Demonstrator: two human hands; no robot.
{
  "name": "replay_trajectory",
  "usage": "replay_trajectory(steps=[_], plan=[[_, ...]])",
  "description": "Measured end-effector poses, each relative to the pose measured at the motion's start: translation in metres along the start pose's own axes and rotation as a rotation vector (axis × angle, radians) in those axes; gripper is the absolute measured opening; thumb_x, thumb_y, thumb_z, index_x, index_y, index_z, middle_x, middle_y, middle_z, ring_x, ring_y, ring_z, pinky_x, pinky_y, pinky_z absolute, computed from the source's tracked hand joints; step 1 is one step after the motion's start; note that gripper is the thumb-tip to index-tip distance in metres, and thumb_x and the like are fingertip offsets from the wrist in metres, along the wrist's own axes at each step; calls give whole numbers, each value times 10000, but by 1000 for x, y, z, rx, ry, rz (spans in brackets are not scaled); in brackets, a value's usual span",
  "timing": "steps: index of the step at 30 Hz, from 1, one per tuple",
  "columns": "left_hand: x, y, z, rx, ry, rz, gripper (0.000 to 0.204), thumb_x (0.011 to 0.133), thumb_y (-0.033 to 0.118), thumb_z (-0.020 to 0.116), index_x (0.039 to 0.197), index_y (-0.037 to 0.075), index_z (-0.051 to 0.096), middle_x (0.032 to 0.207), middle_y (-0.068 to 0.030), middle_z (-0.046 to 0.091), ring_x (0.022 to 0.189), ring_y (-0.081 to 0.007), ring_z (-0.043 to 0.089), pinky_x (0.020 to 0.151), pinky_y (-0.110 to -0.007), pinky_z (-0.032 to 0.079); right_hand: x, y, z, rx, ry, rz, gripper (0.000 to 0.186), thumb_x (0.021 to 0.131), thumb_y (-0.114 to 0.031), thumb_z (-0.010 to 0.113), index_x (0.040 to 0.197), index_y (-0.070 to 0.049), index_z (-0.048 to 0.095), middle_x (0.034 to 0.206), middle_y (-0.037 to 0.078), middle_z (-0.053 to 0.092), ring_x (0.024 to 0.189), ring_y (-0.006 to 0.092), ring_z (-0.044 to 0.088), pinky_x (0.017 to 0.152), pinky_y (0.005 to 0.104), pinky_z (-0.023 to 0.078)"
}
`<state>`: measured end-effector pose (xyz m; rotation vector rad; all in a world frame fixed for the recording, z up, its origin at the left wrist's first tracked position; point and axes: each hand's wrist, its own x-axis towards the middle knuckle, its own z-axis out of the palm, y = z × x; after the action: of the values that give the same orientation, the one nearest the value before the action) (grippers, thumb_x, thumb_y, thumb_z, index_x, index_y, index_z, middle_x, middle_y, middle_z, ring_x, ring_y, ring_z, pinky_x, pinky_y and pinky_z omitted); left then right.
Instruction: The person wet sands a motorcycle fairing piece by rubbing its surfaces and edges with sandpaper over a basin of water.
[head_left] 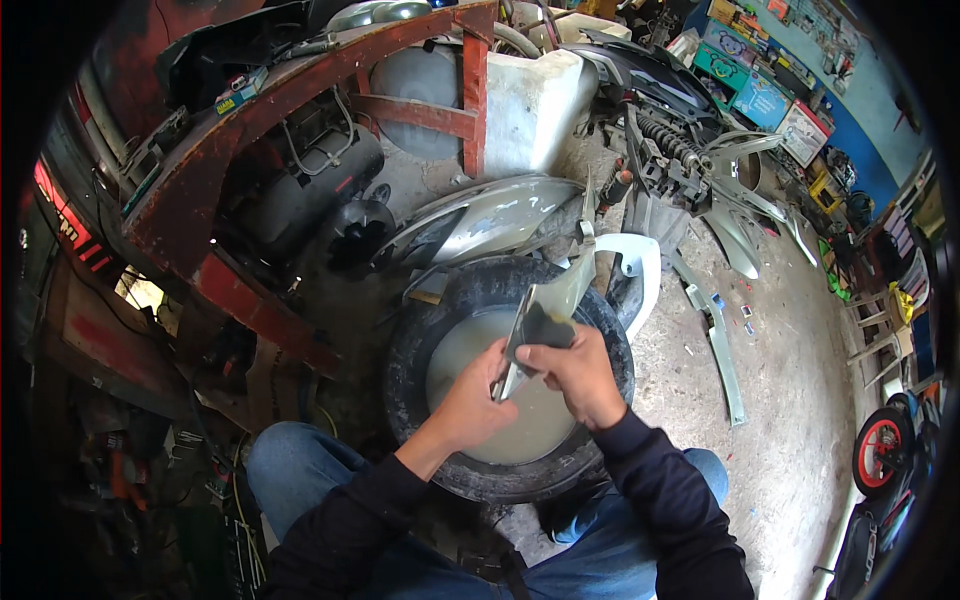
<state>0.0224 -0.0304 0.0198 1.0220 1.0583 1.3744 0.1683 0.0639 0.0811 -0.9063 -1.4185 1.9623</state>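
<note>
Both hands are over a black rubber tub (pixel 436 473) that holds cloudy pale water. My left hand (pixel 478 410) grips the lower end of a long, pale grey-green panel (pixel 564 277), which slants up to the right. My right hand (pixel 578 380) pinches a dark grey sheet like sandpaper (pixel 550 330) against the panel, thumb on top; the fingers behind are partly hidden.
A silver fairing (pixel 500 215) and a white curved part (pixel 645 275) lie beyond the tub. A red frame (pixel 410 115) and black compressor tank (pixel 325 180) stand left. A long pale strip (pixel 720 360) lies right, near an orange-rimmed wheel (pixel 880 450).
</note>
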Motion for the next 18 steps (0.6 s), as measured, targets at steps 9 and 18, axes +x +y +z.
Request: replay_trajectory(steps=[9,18], plan=[[3,17,-3,46,-54,-38,785,731,-119,516,1497,-5,387,1312,-39,578,1203,-89,534,976,-229,424,-3,10,9,23,57,-7,194,821,-52,769,1000,-32,698,764,-14,669,545,28,523,468,177,365],[5,16,-6,71,-60,-84,811,717,-118,527,1505,-9,370,1380,-67,547,1291,-142,520,1070,-277,396,-15,16,17,-59,49,8,146,856,-29,716,997,4,723,813,3,688,577,32,551,490,205,404]])
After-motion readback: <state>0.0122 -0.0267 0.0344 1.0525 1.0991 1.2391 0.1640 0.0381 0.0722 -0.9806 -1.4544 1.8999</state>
